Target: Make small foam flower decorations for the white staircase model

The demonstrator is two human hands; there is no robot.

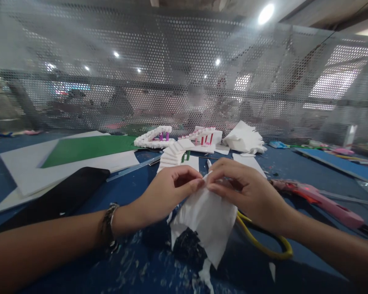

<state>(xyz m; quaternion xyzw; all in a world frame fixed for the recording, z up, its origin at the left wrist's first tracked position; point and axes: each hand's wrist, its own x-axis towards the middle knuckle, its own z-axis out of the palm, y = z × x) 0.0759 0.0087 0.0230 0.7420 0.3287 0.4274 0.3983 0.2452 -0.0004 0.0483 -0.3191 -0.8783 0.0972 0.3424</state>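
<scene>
Both hands meet over a thin white sheet [210, 222], which looks like tissue paper and hangs down with a torn lower edge. My left hand [168, 190] pinches its top edge between thumb and fingers. Close beside it, my right hand [242, 181] pinches the same edge, fingertips nearly touching the left ones. Just behind the hands stands a small curved staircase model [174, 153] of white steps on green posts. Under the right forearm lie scissors with a yellow handle [263, 249].
A black object [76, 188] and white and green sheets [88, 151] lie left. Two more stair models [153, 139] and a crumpled tissue pile [244, 136] stand at the back. A pink glue gun [328, 204] and blue board [340, 163] are right. Perforated metal panels [171, 73] rise behind.
</scene>
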